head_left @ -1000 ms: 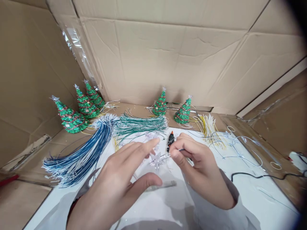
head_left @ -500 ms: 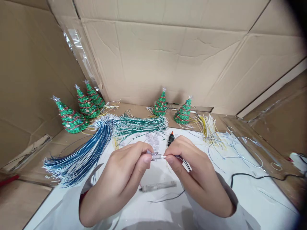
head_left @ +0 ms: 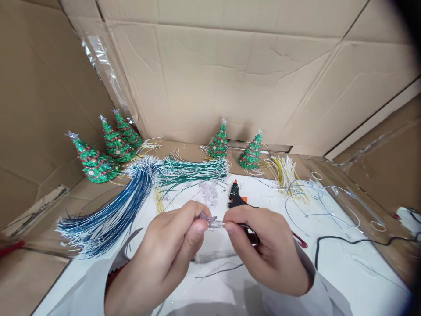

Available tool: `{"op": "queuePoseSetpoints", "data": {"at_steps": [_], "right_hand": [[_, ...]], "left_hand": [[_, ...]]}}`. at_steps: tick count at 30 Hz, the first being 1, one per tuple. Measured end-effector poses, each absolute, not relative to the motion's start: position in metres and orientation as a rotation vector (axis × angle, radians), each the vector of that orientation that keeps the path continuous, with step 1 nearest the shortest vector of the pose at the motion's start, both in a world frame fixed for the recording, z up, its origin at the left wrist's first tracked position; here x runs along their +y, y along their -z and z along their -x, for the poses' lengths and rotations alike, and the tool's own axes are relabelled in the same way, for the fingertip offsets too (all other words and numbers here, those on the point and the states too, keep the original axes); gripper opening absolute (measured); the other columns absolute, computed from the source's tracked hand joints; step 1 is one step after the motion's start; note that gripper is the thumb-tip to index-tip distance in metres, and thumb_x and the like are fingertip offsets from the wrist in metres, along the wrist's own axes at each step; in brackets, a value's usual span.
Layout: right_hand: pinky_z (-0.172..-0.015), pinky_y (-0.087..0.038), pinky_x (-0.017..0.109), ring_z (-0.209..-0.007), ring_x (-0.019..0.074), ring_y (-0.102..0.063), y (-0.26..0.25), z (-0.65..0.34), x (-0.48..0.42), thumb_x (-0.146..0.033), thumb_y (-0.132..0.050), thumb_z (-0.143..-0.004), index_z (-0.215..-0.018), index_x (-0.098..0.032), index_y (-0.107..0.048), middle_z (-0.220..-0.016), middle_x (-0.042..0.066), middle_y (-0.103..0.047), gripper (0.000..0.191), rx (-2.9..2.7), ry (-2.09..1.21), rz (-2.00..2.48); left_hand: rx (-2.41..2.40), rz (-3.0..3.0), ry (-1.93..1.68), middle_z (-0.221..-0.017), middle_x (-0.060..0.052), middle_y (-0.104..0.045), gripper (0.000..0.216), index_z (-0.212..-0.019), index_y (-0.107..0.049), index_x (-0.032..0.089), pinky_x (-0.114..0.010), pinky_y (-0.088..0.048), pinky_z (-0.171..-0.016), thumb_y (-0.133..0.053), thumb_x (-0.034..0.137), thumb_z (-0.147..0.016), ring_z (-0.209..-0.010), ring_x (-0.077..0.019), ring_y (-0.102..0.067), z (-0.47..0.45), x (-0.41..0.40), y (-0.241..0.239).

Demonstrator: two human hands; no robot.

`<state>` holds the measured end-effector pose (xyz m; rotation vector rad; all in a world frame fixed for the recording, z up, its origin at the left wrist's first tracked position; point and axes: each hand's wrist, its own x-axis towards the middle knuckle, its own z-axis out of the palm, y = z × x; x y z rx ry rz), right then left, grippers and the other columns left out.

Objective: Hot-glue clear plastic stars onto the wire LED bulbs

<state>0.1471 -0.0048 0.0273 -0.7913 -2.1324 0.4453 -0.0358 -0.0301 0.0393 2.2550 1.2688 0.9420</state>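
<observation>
Between thumb and forefinger, my left hand (head_left: pixel 171 241) pinches a clear plastic star (head_left: pixel 208 219) by its points; its tubular stem faces right. My right hand (head_left: pixel 263 245) is closed on a thin wire (head_left: pixel 224 224) whose white end meets the stem; how far it sits inside I cannot tell. Dark wire shows beneath the right fingers. Just beyond that hand lies a black glue gun (head_left: pixel 237 197) with an orange nozzle, partly covered by it. Below both hands, a translucent pen-like stick (head_left: pixel 215 256) rests on the white table (head_left: pixel 197 294), near a loose dark wire (head_left: pixel 220 271).
Small green Christmas trees (head_left: pixel 95 162) with star tops stand at the back. Bundles of blue-and-white wires (head_left: pixel 115 215), green wires (head_left: pixel 194 170) and yellow-and-white wires (head_left: pixel 286 175) lie around a pile of clear stars (head_left: pixel 208 192). A black cable (head_left: pixel 355 241) crosses the right side. Cardboard walls (head_left: pixel 223 83) enclose the table.
Both hands have come slightly lower and nearer, still holding the star and wire together. More of the glue gun now shows, and the pen-like stick is more covered.
</observation>
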Motion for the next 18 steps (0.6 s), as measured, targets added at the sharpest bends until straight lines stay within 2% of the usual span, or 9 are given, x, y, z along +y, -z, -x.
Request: {"op": "queuePoseSetpoints", "data": {"at_steps": [13, 18], "right_hand": [[-0.049, -0.035, 0.02, -0.048, 0.0079, -0.045, -0.025, -0.146, -0.007, -0.015, -0.045, -0.086, -0.08, -0.02, -0.052, -0.06, -0.002, -0.056, 0.01, -2.1, -0.471, 0.806], [-0.048, -0.035, 0.019, -0.049, 0.0072, -0.044, -0.033, -0.146, -0.004, -0.024, -0.047, -0.088, -0.079, -0.018, -0.055, -0.057, -0.003, -0.051, 0.014, -2.069, -0.879, 0.828]], "left_hand": [[1.252, -2.296, -0.976, -0.062, 0.006, -0.053, 0.012, -0.089, -0.045, 0.023, -0.016, -0.039, -0.054, -0.035, 0.019, -0.092, -0.053, -0.0067, -0.051, 0.036, -0.03, -0.036], [1.355, -2.24, -1.003, -0.053, 0.007, -0.051, 0.012, -0.083, -0.051, 0.024, -0.017, -0.037, -0.047, -0.04, 0.024, -0.089, -0.046, -0.008, -0.049, 0.05, -0.027, -0.039]]}}
